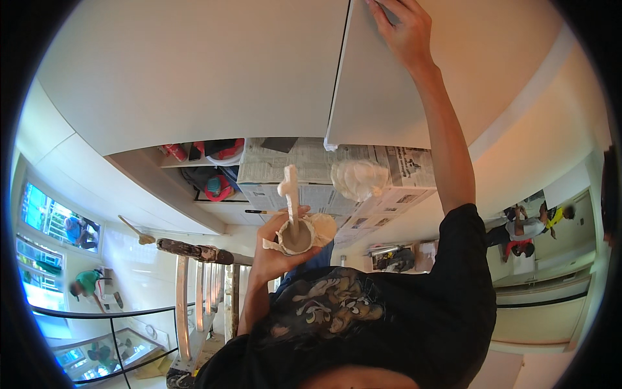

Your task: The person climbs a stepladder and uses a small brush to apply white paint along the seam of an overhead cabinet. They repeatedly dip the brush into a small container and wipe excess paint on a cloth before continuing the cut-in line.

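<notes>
1. A ladder (184, 305) stands on the left.
2. The left hand (271, 260) is curled around a cup (297, 251) with thick paste inside.
3. A stick (291, 188) covered in white goo pokes up from the cup.
4. Newspaper (304, 174) is spread behind them.
5. The right hand (408, 34) reaches up high to a white panel (382, 97); its fingertips are partly cut off, so I cannot tell its grip.

Head-worn fisheye, facing down, close above left grip (271, 262)

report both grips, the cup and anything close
Left grip holding cup, pale stick standing in it. Right grip raised at white panel, partly cropped. Ladder at left.
</notes>
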`<act>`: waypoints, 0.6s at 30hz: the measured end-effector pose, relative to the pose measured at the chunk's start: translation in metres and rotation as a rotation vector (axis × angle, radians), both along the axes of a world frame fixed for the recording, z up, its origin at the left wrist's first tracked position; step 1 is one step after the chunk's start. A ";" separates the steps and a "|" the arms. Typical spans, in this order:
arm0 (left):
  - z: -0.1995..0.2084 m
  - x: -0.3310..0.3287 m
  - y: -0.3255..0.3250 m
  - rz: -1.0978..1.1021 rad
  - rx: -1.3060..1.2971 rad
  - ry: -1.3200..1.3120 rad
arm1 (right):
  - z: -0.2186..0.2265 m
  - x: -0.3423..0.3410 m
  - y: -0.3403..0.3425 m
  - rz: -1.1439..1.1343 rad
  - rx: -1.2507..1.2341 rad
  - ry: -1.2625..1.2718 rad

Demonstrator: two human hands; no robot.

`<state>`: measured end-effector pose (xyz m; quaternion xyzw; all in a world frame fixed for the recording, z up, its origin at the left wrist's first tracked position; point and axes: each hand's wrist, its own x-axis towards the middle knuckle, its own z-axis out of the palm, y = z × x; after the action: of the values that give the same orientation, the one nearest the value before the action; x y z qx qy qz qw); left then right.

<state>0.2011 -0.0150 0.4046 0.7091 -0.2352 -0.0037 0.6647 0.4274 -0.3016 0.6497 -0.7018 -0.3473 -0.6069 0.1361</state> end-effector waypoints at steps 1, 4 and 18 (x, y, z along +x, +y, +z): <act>0.000 0.000 0.001 0.004 0.026 -0.032 | 0.000 0.003 0.000 -0.019 0.008 0.052; -0.002 0.001 0.000 0.009 0.066 -0.078 | -0.002 0.010 0.000 -0.028 -0.050 -0.028; -0.006 0.003 -0.001 0.017 0.054 -0.045 | -0.006 0.018 -0.004 -0.093 -0.207 -0.188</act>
<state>0.2043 -0.0165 0.3982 0.7286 -0.2441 0.0115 0.6399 0.4458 -0.3059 0.6433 -0.6673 -0.3864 -0.6367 0.0016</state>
